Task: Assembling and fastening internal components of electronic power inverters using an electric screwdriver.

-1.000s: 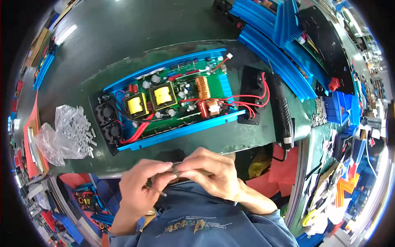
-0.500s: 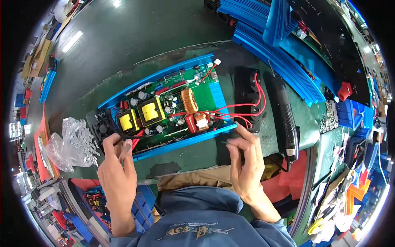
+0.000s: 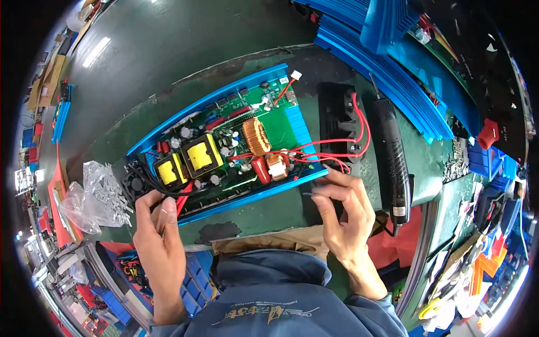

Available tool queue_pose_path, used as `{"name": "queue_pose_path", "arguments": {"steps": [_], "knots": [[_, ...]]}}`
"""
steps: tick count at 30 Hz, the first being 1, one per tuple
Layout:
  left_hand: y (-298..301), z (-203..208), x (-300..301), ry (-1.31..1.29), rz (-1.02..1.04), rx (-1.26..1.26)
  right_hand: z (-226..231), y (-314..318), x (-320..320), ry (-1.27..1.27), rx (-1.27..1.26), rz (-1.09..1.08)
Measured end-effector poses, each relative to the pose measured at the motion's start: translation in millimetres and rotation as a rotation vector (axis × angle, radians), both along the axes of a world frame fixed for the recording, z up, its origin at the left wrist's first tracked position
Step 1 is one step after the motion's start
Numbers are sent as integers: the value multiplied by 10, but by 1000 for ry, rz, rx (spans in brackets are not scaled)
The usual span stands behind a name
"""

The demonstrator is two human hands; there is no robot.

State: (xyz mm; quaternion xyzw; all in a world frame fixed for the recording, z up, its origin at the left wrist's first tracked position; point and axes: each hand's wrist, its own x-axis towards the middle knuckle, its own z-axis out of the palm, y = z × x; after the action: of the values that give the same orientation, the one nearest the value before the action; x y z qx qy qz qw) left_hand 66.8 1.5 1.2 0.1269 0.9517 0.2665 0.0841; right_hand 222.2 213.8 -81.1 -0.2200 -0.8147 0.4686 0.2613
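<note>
In front of me lies an open blue metal chassis (image 3: 255,192) holding a green circuit board (image 3: 276,130), with yellow transformers (image 3: 202,155) and a copper coil (image 3: 256,136). My left hand (image 3: 160,247) is at its near left corner, fingers curled in beside black and red wires; what they grip is hidden. My right hand (image 3: 349,216) is at the near right corner, index finger against the chassis, thumb and another finger closed around a thin grey thing too small to name. Red wires (image 3: 331,143) run from the board to a black end panel (image 3: 337,121).
A black-wrapped electric screwdriver (image 3: 391,160) lies right of the panel. Blue finned housings (image 3: 382,78) stand at the far right. At left is a clear plastic bag (image 3: 98,196) of small metal parts. Further small parts (image 3: 457,160) lie beside a blue bin (image 3: 484,160) at right.
The view has shifted slightly. My right hand has moved a little right and down along with the chassis corner. My left thumb has moved slightly away from the chassis.
</note>
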Motion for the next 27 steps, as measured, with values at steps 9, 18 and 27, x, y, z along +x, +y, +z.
{"name": "queue_pose_path", "arguments": {"steps": [9,18,27], "knots": [[-339,237,-13,39,140,380,-28,-51,125,61,-60,-72],[-151,-27,43,-478,-333,784,88,-320,-38,55,-337,220],[-43,-9,22,-667,-162,944,195,-451,-198,-6,-510,307]]}}
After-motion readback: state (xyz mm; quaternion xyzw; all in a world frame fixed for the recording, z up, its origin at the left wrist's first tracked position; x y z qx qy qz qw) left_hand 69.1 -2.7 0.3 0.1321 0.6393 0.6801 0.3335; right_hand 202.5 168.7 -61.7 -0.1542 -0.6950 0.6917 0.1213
